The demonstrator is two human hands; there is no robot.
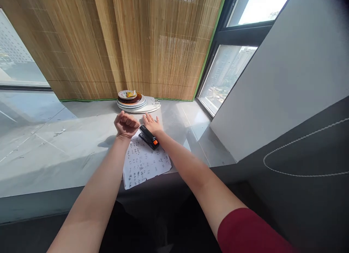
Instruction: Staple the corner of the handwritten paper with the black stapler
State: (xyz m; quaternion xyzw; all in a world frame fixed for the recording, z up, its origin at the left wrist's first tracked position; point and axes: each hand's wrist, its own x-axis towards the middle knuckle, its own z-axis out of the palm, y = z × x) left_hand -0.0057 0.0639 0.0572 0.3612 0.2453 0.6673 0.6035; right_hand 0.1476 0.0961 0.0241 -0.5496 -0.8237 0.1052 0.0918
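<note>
Stapler (149, 137) on our paper (147, 162); left hand (127, 125) balled shut at stapler's 10 o'clock, right hand (152, 125) spread open at 1.

A home, it seems — bamboo blind (136, 45), plates (131, 104), windowsill (81, 136).

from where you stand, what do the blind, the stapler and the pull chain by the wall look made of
Blind: probably bamboo or reed, matte, judging by thin tan strips with light showing through.
Stapler: black, likely plastic outside, with an orange patch; any metal is unclear.
Pull chain: pale beads, plastic or metal, can't tell.
</note>
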